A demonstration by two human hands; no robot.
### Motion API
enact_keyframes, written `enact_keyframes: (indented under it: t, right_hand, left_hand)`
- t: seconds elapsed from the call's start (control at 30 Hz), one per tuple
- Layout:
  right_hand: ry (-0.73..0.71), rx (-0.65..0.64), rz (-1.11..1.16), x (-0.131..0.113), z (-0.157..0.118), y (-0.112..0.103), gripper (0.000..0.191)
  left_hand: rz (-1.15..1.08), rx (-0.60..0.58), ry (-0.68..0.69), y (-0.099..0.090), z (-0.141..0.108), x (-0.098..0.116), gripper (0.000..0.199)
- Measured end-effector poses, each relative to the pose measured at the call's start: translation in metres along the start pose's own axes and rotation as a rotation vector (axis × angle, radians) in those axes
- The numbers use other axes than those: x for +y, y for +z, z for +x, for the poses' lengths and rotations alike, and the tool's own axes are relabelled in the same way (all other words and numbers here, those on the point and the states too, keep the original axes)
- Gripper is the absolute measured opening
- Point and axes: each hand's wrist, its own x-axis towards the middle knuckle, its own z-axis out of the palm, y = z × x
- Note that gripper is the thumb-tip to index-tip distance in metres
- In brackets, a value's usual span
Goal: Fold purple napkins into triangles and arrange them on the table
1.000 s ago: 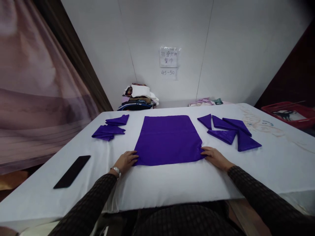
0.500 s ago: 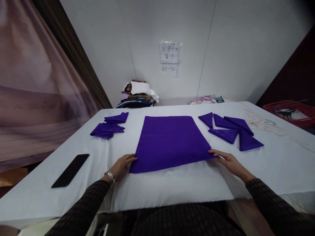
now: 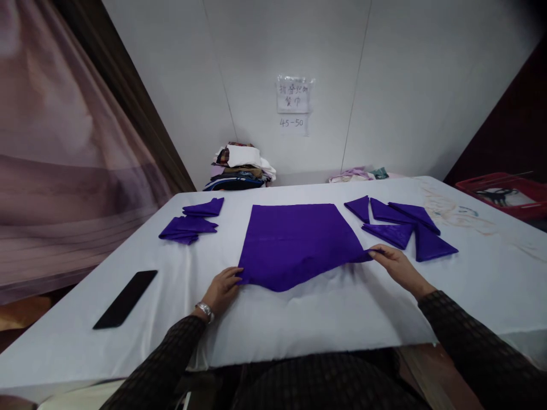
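Note:
A purple cloth napkin [image 3: 299, 239] lies spread out in front of me, its near edge raised and sagging in the middle. My left hand [image 3: 223, 289] is closed on its near left corner. The near right corner is pinched in my right hand [image 3: 395, 265], lifted off the table and pulled a little outward. To the right of the cloth lie several purple napkins folded into triangles [image 3: 388, 233]. Over on the left are folded purple napkins [image 3: 188, 228] with pointed, notched ends.
Everything rests on a table with a white cloth [image 3: 316, 330]. A flat black object [image 3: 125, 300] lies at the left. Behind the table are a pile of folded fabrics [image 3: 237, 171] and a wall sign [image 3: 293, 97]. A red basket [image 3: 504, 196] stands far right.
Both hands have brought the napkin's near corners up and slightly away from me. The near edge, nearly straight before, now sags between them.

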Motion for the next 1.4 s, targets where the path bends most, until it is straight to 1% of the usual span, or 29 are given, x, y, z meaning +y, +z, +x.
enact_keyframes:
  t: [0.07, 0.1, 0.13, 0.2, 0.27, 0.3, 0.33, 0.37, 0.4, 0.43, 0.47, 0.53, 0.6, 0.67, 0.7, 0.77, 0.83, 0.93, 1.03, 1.17, 1.4]
  right_hand:
    - [0.035, -0.064, 0.027, -0.002, -0.005, -0.005, 0.033]
    - [0.066, -0.113, 0.036, -0.002, -0.009, -0.008, 0.033]
    - [0.106, -0.178, 0.037, -0.002, -0.014, -0.013, 0.032]
    - [0.202, -0.35, 0.012, -0.002, -0.025, -0.022, 0.033]
    - [0.29, -0.555, -0.02, -0.003, -0.036, -0.031, 0.033]
    - [0.319, -0.632, -0.028, -0.004, -0.039, -0.034, 0.032]
    - [0.332, -0.669, -0.03, -0.006, -0.041, -0.036, 0.031]
    - [0.333, -0.662, -0.026, -0.007, -0.04, -0.037, 0.031]
    - [0.323, -0.613, -0.017, -0.008, -0.036, -0.036, 0.031]
    - [0.31, -0.54, 0.0, -0.007, -0.03, -0.034, 0.032]
    - [0.299, -0.456, 0.023, -0.005, -0.022, -0.03, 0.034]
    - [0.291, -0.3, 0.068, 0.005, 0.001, -0.022, 0.039]
    - [0.287, -0.175, 0.08, 0.021, 0.026, -0.012, 0.041]
    - [0.256, -0.062, 0.031, 0.038, 0.051, -0.003, 0.039]
    - [0.233, -0.006, -0.031, 0.046, 0.062, 0.001, 0.037]
    - [0.201, 0.077, -0.216, 0.06, 0.08, 0.007, 0.031]
    - [0.193, 0.116, -0.385, 0.069, 0.094, 0.012, 0.028]
    - [0.199, 0.133, -0.498, 0.079, 0.109, 0.016, 0.027]
    - [0.193, 0.161, -0.582, 0.087, 0.118, 0.017, 0.028]
    - [0.189, 0.188, -0.67, 0.093, 0.128, 0.017, 0.027]
    - [0.217, 0.164, -0.774, 0.096, 0.137, 0.027, 0.025]
  left_hand:
    - [-0.066, 0.019, 0.008, -0.007, 0.002, 0.006, 0.022]
    - [-0.107, 0.017, -0.008, -0.014, 0.001, 0.012, 0.021]
    - [-0.156, 0.003, -0.044, -0.021, -0.001, 0.018, 0.021]
    - [-0.279, -0.062, -0.156, -0.039, -0.007, 0.035, 0.022]
    - [-0.442, -0.217, -0.27, -0.056, -0.014, 0.052, 0.025]
    - [-0.546, -0.293, -0.322, -0.062, -0.016, 0.06, 0.027]
    - [-0.65, -0.361, -0.373, -0.067, -0.017, 0.066, 0.03]
    - [-0.742, -0.398, -0.424, -0.07, -0.016, 0.07, 0.033]
    - [-0.81, -0.401, -0.48, -0.071, -0.012, 0.072, 0.036]
    - [-0.845, -0.37, -0.534, -0.07, -0.007, 0.072, 0.039]
    - [-0.841, -0.31, -0.584, -0.067, 0.001, 0.07, 0.041]
    - [-0.762, -0.143, -0.652, -0.057, 0.021, 0.061, 0.045]
    - [-0.636, 0.0, -0.682, -0.045, 0.047, 0.049, 0.048]
    - [-0.482, 0.081, -0.699, -0.032, 0.074, 0.036, 0.048]
    - [-0.396, 0.104, -0.719, -0.027, 0.087, 0.029, 0.047]
    - [-0.317, 0.121, -0.752, -0.016, 0.111, 0.017, 0.045]
    - [-0.273, 0.12, -0.779, -0.006, 0.128, 0.006, 0.045]
    - [-0.199, 0.114, -0.807, 0.006, 0.143, -0.005, 0.046]
    - [-0.131, 0.112, -0.829, 0.015, 0.148, -0.012, 0.048]
    - [-0.056, 0.104, -0.859, 0.021, 0.152, -0.018, 0.051]
    - [0.024, 0.051, -0.891, 0.025, 0.162, -0.028, 0.058]
